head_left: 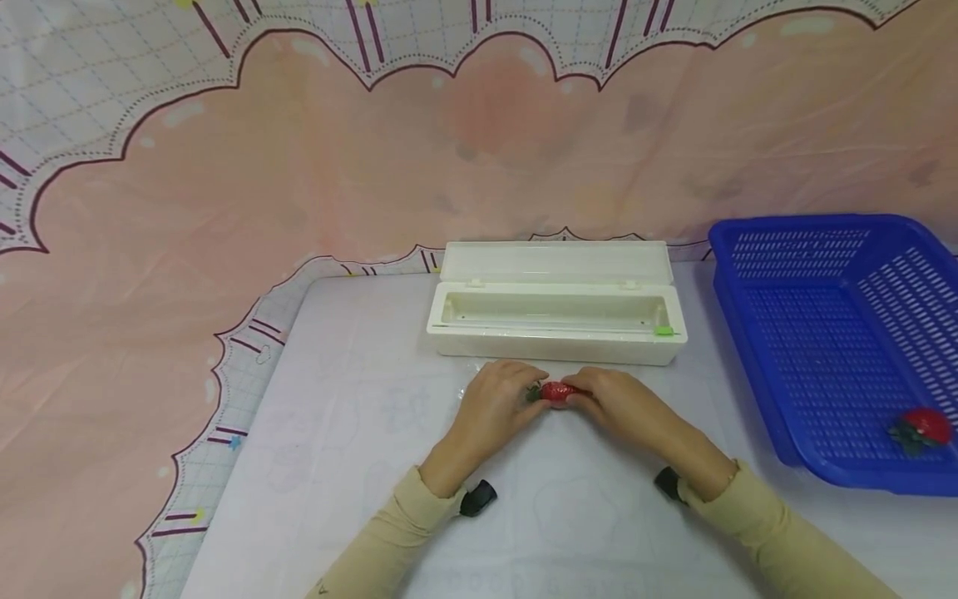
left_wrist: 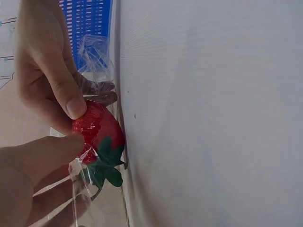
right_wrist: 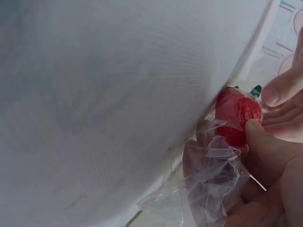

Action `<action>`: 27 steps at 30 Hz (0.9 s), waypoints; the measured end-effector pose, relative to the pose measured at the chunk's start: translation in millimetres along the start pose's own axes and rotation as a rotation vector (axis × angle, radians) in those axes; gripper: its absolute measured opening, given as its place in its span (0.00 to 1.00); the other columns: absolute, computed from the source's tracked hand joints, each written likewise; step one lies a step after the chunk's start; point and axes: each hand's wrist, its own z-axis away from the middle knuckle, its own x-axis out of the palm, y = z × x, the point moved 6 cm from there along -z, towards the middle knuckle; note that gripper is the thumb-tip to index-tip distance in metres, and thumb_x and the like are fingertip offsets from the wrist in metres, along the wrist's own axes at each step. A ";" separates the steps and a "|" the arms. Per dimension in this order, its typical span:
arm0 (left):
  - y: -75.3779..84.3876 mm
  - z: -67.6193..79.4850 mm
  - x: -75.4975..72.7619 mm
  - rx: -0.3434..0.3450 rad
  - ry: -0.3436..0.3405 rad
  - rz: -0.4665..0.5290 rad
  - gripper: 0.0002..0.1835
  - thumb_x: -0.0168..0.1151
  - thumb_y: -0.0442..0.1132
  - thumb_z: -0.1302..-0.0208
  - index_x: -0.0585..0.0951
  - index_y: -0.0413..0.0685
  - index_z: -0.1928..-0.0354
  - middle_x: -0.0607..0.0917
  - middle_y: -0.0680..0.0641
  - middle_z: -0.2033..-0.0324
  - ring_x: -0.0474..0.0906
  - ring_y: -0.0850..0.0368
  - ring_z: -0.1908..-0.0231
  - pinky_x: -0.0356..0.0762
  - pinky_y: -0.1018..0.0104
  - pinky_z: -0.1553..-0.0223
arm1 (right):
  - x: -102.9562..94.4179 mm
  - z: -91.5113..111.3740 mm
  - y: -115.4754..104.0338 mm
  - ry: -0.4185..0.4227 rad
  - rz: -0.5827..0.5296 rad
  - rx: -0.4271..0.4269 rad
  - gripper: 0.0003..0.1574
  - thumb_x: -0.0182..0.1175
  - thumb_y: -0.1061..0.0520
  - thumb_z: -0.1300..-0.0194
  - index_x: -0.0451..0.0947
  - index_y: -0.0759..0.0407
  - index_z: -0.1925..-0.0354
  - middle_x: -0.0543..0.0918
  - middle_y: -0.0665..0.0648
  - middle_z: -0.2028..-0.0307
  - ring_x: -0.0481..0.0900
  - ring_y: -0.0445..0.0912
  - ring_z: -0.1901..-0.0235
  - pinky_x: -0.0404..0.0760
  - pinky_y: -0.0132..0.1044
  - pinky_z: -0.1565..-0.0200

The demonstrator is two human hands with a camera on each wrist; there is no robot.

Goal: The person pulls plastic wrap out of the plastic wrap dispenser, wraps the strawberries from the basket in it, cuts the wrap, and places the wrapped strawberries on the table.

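Strawberry (head_left: 557,391): gripped by my left hand (head_left: 489,408) and right hand (head_left: 627,406)
Film (right_wrist: 217,170): may tear if I tug hard

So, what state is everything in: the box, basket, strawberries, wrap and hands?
White box: open, lid raised
Green tab: at the box's right end
Blue basket: upright
Basket strawberry: lying inside
Middle strawberry: partly covered by wrap
Clear wrap: crumpled beyond the fruit's red end
Left hand: at the leafy end
Right hand: gripping the middle strawberry
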 end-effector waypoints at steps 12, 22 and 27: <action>8.7 -5.8 2.6 0.096 -0.022 0.137 0.12 0.73 0.38 0.41 0.88 0.48 0.54 0.89 0.53 0.58 0.83 0.58 0.53 0.78 0.65 0.48 | 1.0 -7.7 11.1 -0.051 -0.142 -0.020 0.14 0.59 0.61 0.29 0.84 0.63 0.49 0.88 0.54 0.56 0.85 0.50 0.52 0.82 0.48 0.48; 5.1 -11.0 9.5 0.040 -0.098 0.106 0.12 0.72 0.40 0.40 0.88 0.49 0.54 0.89 0.53 0.56 0.82 0.58 0.51 0.78 0.67 0.46 | 1.7 -7.0 14.2 -0.054 -0.195 0.043 0.14 0.62 0.60 0.32 0.84 0.64 0.50 0.88 0.54 0.59 0.84 0.42 0.61 0.83 0.37 0.58; 0.8 -13.9 12.7 0.016 -0.135 0.167 0.15 0.72 0.37 0.41 0.87 0.46 0.51 0.88 0.50 0.53 0.82 0.56 0.49 0.77 0.65 0.43 | -3.0 -5.9 10.8 0.013 -0.125 0.060 0.13 0.67 0.61 0.36 0.83 0.64 0.54 0.87 0.54 0.63 0.83 0.42 0.66 0.83 0.36 0.63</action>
